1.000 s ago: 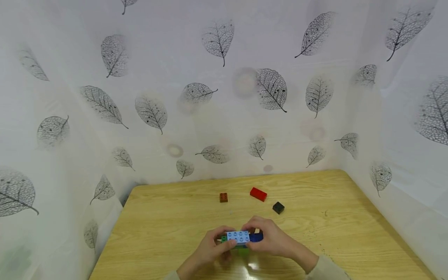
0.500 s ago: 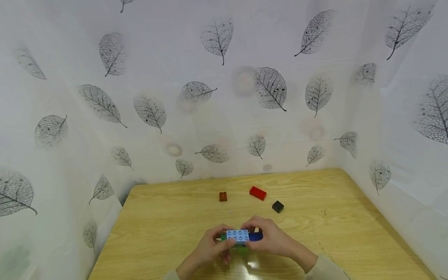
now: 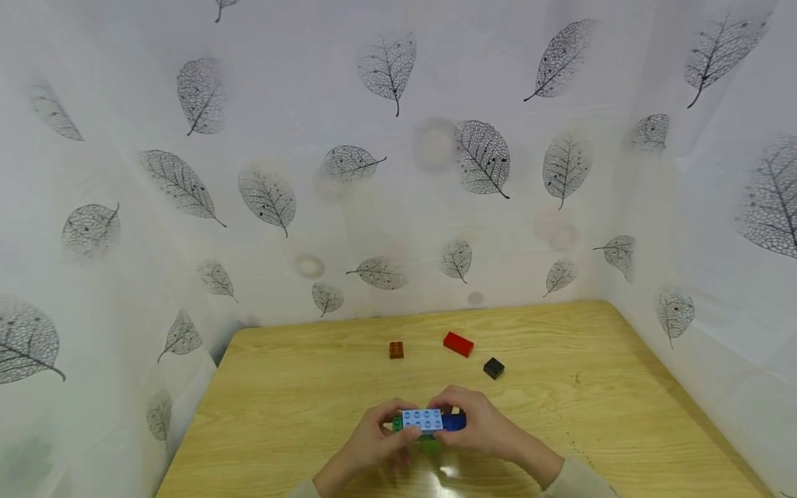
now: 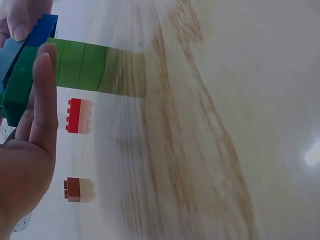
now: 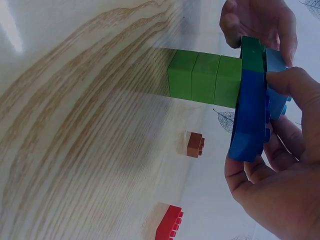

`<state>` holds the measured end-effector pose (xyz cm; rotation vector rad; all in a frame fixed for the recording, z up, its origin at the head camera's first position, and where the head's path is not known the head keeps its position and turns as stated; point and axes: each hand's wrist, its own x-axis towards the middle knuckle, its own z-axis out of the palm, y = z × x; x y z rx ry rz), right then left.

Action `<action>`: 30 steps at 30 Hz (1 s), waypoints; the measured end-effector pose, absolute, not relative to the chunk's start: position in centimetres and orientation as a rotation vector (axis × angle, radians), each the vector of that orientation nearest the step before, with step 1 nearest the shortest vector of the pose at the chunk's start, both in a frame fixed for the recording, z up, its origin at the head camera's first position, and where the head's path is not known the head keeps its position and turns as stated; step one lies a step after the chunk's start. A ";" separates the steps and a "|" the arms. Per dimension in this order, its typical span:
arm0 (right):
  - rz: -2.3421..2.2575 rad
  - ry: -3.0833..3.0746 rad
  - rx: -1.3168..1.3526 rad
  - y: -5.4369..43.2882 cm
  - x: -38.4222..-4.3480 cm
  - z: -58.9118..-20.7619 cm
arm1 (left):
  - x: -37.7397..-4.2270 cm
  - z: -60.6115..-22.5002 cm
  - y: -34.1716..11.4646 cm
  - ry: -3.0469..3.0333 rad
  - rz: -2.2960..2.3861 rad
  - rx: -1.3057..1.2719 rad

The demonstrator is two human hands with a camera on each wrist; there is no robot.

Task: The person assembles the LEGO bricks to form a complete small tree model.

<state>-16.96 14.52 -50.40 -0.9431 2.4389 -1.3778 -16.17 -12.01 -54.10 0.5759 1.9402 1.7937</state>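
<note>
Both hands hold a stack of toy building bricks near the front of the table. On top lies a light blue brick (image 3: 423, 418) with studs facing up. It bridges a dark green brick (image 4: 21, 85) on the left and a dark blue brick (image 5: 249, 117) on the right. Below them, a column of three light green bricks (image 5: 205, 77) stands upright on the table. The left hand (image 3: 372, 437) grips the stack's left end, thumb on the light blue brick's front. The right hand (image 3: 484, 425) pinches the right end, its thumb at the light blue brick and fingers round the dark blue one.
Behind the stack, a brown brick (image 3: 396, 350), a red brick (image 3: 458, 344) and a black brick (image 3: 494, 368) lie apart on the wooden table (image 3: 292, 394). A white leaf-printed curtain (image 3: 386, 221) surrounds the table's back and sides.
The stack and both hands stay in nearly the same place. Under the stack, the left hand's lower fingers shift slightly.
</note>
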 end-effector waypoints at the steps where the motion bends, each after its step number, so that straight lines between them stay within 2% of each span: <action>1: -1.374 2.441 -0.941 14.5 -16.9 -50.4 | -16.1 -54.2 -12.0 1.963 1.782 0.591; 8: -1.334 2.490 -0.975 14.4 -16.9 -50.2 | -16.0 -54.9 -11.7 2.181 1.730 0.736; 30: -1.189 2.620 -1.081 14.1 -16.8 -49.7 | -15.8 -54.4 -11.5 2.130 1.739 0.730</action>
